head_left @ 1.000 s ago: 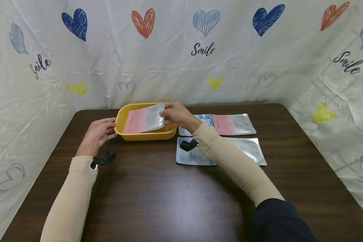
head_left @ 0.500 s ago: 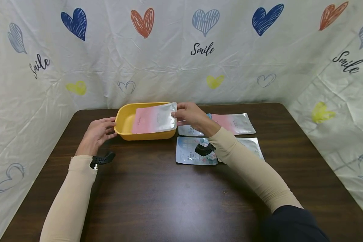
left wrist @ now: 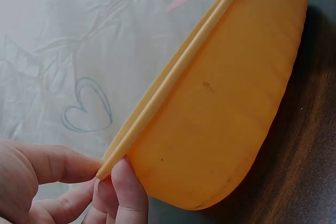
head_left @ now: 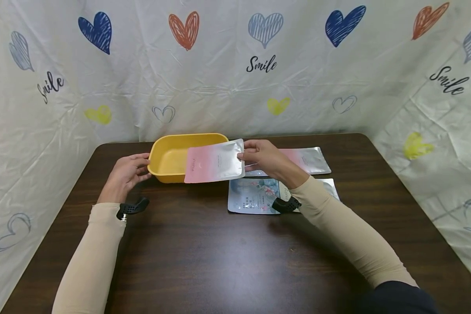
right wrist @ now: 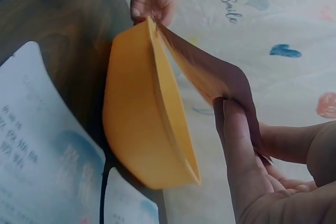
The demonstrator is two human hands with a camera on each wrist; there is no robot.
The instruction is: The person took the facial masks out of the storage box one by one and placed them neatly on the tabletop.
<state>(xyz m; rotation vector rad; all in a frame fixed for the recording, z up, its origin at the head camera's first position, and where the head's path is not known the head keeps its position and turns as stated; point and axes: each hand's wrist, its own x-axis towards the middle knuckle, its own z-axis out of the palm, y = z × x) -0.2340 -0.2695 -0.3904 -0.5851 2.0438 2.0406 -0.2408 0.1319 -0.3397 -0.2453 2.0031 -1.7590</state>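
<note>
My left hand [head_left: 129, 174] pinches the left rim of a yellow plastic basin [head_left: 170, 158], thumb on one side of the lip and fingers on the other in the left wrist view. In my right hand [head_left: 268, 159] is a pink-and-silver sachet [head_left: 215, 161], pinched by its right edge. That sachet hangs over the basin's right side, its pink end toward the left. The right wrist view shows it above the basin's rim [right wrist: 168, 108], bent near the fingers. Inside the basin, the visible part of the floor is bare yellow.
A blue floral sachet [head_left: 253, 196] lies flat right of the basin. Behind it lies another pink-and-silver sachet [head_left: 315, 160], and more sachets sit partly under the right arm. The dark wooden table [head_left: 204, 253] ends at a white cloth [head_left: 220, 78] printed with hearts.
My right hand has moved right and slightly toward me, carrying the sachet from inside the basin to over its right rim. The left hand stays on the rim.
</note>
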